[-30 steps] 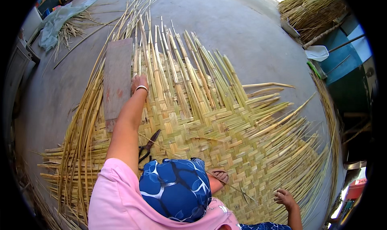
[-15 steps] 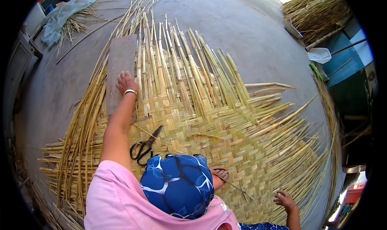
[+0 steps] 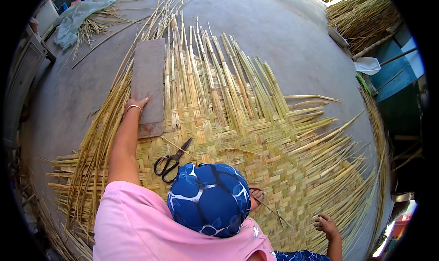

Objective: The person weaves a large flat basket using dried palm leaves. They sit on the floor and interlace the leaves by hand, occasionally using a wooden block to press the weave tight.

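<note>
The left grip is at the long left edge of a flat board, its thumb laid over the board's face; the other fingers are mostly hidden, so whether they pinch the edge cannot be told. With the thumb on top, that hold would suit steadying or shifting the board. The board lies flat, mostly ahead of the left grip, with its nearer end over the woven mat; its breadth probably helps press the strips beneath it level.

The mat spreads to the right of the left grip, reaching toward the right grip, which hangs half-curled with nothing in it, perhaps kept out for balance. Unwoven stalks fan out ahead and to the right of the left grip, likely loose so they can be bent separately. Long strips run just left of that grip, beside the board.

Scissors rest on the mat, nearer the body and rightward of the left grip, apparently left within easy reach. Between both grips, a knee and a sandalled foot probably add weight holding the mat.
</note>
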`<state>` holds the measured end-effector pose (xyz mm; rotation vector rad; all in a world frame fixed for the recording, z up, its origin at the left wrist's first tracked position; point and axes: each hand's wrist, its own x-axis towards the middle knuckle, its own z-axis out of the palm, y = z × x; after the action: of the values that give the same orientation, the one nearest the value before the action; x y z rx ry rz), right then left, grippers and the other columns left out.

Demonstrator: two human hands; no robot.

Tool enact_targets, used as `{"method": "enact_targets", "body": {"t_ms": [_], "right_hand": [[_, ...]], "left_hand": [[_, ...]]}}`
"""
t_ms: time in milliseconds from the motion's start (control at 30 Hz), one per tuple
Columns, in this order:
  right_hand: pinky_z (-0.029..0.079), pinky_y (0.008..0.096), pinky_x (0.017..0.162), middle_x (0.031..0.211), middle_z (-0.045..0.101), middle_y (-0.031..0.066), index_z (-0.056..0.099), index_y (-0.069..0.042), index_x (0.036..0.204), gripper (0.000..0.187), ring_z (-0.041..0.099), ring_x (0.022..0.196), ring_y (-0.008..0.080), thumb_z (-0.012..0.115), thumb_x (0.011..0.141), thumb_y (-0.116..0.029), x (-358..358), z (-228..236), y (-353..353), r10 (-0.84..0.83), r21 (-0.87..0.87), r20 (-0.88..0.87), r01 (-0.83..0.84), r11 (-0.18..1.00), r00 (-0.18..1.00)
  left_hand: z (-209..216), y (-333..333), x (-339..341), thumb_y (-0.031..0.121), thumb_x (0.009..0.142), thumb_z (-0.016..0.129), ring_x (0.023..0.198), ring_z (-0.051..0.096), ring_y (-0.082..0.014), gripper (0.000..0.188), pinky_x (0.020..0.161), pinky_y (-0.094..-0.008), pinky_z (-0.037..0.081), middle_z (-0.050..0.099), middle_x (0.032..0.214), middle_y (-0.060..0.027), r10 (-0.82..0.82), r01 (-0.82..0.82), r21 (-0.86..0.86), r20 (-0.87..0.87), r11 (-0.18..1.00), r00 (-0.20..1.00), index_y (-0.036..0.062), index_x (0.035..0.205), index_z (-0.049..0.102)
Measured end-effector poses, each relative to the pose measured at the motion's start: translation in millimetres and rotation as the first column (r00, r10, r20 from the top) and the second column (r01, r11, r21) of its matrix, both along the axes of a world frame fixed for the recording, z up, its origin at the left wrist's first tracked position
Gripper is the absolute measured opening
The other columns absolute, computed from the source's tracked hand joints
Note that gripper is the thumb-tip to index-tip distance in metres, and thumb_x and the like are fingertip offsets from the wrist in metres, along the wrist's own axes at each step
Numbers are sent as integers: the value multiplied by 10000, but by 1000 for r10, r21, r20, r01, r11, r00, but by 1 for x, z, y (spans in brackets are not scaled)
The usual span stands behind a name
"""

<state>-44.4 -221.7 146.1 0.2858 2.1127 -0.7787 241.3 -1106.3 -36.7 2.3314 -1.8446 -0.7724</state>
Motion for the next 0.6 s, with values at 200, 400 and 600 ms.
{"method": "enact_targets", "body": {"t_ms": [200,400,600], "right_hand": [[509,315,694,1059,603,122,425,8,1270,524,628,846,211,581,861,-282,13,16,-15,-30,-46,-18,29,998,999],[511,319,708,1076,599,131,424,-2,1277,544,631,865,214,587,857,-307,14,18,-17,-19,-33,-23,18,999,1000],[506,306,703,1081,593,136,430,0,1274,551,624,862,204,590,856,-321,14,14,-15,-3,-15,-9,3,1000,1000]], "left_hand": [[24,15,1,595,697,677,1136,522,-366,864,973,-409,398,535,1216,-259,-31,-7,-222,-168,975,985,-83,1206,510],[16,25,36,681,787,500,941,593,-380,803,851,-402,446,619,1008,-266,-245,180,-277,-220,944,944,-75,1023,626],[24,107,49,673,811,487,657,585,-223,725,661,-347,457,630,700,-145,-343,329,-107,-416,938,842,-27,823,678]]}}
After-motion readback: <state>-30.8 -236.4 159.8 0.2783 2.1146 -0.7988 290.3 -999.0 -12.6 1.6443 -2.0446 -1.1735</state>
